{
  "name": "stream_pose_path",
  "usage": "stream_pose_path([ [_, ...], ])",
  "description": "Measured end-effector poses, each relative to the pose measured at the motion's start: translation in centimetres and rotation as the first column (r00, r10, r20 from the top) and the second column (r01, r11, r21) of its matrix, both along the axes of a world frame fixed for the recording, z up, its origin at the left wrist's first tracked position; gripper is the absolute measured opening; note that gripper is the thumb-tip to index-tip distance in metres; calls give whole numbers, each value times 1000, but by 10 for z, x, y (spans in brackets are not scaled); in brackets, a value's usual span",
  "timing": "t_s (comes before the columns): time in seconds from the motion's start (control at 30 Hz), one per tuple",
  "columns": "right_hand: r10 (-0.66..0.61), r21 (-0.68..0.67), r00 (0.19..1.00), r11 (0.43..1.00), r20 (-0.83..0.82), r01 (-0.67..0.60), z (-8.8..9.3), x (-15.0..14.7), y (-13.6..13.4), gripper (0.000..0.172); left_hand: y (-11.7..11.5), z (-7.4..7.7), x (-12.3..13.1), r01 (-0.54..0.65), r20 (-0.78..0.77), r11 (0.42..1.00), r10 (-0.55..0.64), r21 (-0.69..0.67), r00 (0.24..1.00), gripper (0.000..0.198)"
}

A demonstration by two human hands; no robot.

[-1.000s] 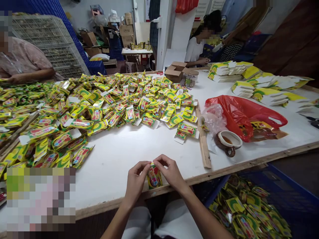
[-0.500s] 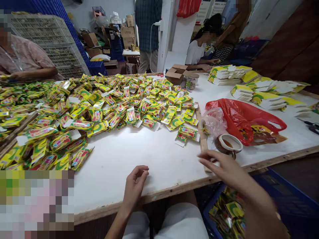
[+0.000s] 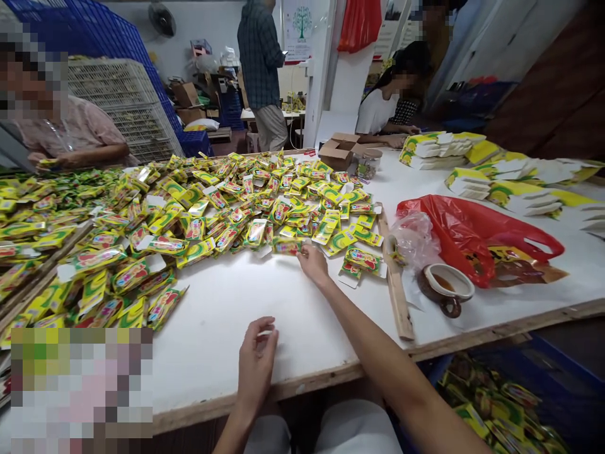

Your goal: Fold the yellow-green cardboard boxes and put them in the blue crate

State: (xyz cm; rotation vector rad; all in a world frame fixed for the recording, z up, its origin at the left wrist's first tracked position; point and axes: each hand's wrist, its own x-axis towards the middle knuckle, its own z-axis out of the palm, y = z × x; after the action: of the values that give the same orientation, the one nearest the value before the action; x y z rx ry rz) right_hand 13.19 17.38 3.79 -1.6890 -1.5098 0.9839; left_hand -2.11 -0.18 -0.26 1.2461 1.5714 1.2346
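Note:
My right hand [image 3: 312, 261] reaches across the white table [image 3: 222, 328] to the near edge of a wide heap of small yellow-green printed cardboard boxes [image 3: 227, 236]. Its fingers pinch the right end of a small box [image 3: 286, 246], which looks slightly blurred. My left hand [image 3: 258, 353] rests near the table's front edge, fingers loosely curled and thumb apart, with nothing in it. Several boxes in the heap have white end flaps standing out. A few more boxes [image 3: 360, 257] lie to the right of my right hand.
A wooden strip [image 3: 397, 296] divides the table; right of it are a brown cup [image 3: 445, 284] of liquid, a red plastic bag [image 3: 454, 230] and stacks of flat cartons [image 3: 524, 195]. A blue crate [image 3: 562, 372] with boxes stands below. Co-workers sit left and back right; another person stands behind.
My right hand has moved left and forward, from beside the cup to the heap, and has taken hold of a small box. My left hand has stayed nearly still. The view has shifted slightly.

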Motion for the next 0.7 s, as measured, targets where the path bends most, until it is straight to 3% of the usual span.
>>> stream_pose_path([
  [0.07, 51, 62, 998, 997, 39, -53, 3, 12, -34, 5, 3, 0, 2, -87, -75, 989, 96, 123, 993, 33],
  [0.13, 177, 151, 982, 971, 66, -185, 4, 19, -71, 10, 5, 1, 6, -72, -103, 979, 93, 192, 990, 41],
  [0.23, 368, 257, 929, 896, 27, -362, -4, 19, -117, 15, 7, 4, 13, 138, 39, 987, -142, 84, 989, 35],
  [0.3, 349, 256, 929, 916, -121, -310, -13, 16, -135, 19, 5, 5, 16, 245, 183, 969, -244, 19, 952, 29],
  [0.4, 253, 218, 920, 957, -299, -193, -25, 13, -145, 19, 2, 6, 14, 279, 254, 960, -264, -24, 930, 24],
  [0.53, 321, 212, 908, 940, -271, -269, -32, 15, -143, 13, 6, 5, 10, 287, 175, 958, -282, -5, 943, 18],
  [0.7, 234, 250, 907, 956, -350, -151, -33, 16, -139, 11, 11, 6, 15, 209, 283, 976, -219, 64, 934, 22],
])
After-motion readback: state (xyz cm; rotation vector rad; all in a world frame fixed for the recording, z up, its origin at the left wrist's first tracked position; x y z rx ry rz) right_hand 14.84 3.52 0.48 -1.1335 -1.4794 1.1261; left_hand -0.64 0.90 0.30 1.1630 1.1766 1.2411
